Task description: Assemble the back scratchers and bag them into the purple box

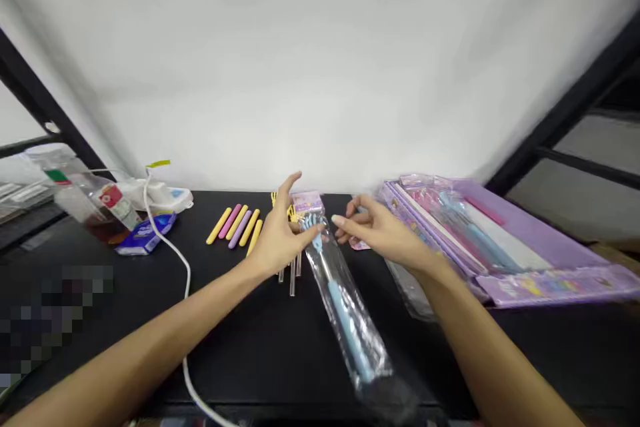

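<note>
A long clear plastic sleeve [350, 320] with a light blue toothbrush-like item inside lies tilted across the black table [250, 347]. My left hand [280, 237] pinches the sleeve's far end between thumb and fingers, near the blue head. My right hand [380, 230] hovers just right of that end, fingers curled loosely toward it, and I cannot make out whether they touch it. Behind the hands lies a small pink and yellow packet [306, 202]. Thin clear sticks [293, 277] lie under my left hand.
Several yellow, pink and purple sticks [237, 223] lie in a row at the left. A purple box of packaged items [500, 240] sits at the right. A white cable [185, 267], a blue packet [145, 233] and clear bags [85, 203] lie far left.
</note>
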`<state>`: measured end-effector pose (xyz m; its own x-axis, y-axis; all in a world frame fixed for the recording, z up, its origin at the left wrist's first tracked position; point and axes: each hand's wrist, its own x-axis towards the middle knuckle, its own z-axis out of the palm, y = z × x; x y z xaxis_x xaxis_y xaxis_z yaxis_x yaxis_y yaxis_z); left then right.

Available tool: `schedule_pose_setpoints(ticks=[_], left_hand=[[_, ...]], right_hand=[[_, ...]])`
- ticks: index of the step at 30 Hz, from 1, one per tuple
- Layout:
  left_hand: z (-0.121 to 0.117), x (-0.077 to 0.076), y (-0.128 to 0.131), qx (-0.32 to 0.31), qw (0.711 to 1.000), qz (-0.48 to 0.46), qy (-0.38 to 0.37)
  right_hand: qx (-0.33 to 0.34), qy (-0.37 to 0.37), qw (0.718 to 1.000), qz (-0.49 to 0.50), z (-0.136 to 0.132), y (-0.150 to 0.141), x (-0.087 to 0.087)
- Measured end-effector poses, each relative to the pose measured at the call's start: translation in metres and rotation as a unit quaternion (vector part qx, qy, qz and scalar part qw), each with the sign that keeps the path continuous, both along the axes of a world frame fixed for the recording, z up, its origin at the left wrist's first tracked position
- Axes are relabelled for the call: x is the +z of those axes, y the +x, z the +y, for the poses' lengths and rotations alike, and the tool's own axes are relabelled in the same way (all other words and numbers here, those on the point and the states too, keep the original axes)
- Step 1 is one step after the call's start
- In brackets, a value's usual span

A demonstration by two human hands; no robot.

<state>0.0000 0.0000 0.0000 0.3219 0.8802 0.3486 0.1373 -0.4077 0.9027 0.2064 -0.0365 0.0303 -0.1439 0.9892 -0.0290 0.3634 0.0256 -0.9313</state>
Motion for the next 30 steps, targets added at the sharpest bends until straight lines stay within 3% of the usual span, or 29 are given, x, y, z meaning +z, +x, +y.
schedule_pose_setpoints(ticks=[4,8,11,15,19,23,26,28,30], left_hand=[[0.016,0.027,0.020,0.038,0.995,-0.032,0.083],[0.028,0.046,0.062,0.037,0.989,-0.042,0.138],[0.036,0.052,0.106,0.003,0.993,-0.054,0.104],[0.042,0.043,0.159,-0.027,0.999,-0.023,0.038],[0.039,0.018,0.190,-0.078,0.977,0.146,0.136],[0.030,0.000,0.210,-0.090,0.928,0.260,0.253],[0.026,-0.003,0.224,-0.107,0.897,0.321,0.285],[0.025,-0.004,0.231,-0.117,0.890,0.337,0.285],[0.026,-0.005,0.235,-0.123,0.889,0.337,0.285]], right_hand=[[0.054,-0.062,0.991,0.103,-0.009,0.008,0.004],[-0.022,-0.005,0.986,0.168,-0.022,0.037,0.011],[-0.089,0.035,0.987,0.131,-0.029,0.075,0.016],[-0.229,0.089,0.967,0.064,-0.027,0.139,0.025],[-0.330,0.156,0.931,0.006,-0.009,0.200,0.023],[-0.322,0.139,0.928,-0.123,0.011,0.234,0.002],[-0.216,0.090,0.933,-0.274,0.016,0.243,-0.013],[-0.146,0.098,0.919,-0.354,0.016,0.248,-0.016],[-0.122,0.124,0.901,-0.398,0.016,0.253,-0.012]])
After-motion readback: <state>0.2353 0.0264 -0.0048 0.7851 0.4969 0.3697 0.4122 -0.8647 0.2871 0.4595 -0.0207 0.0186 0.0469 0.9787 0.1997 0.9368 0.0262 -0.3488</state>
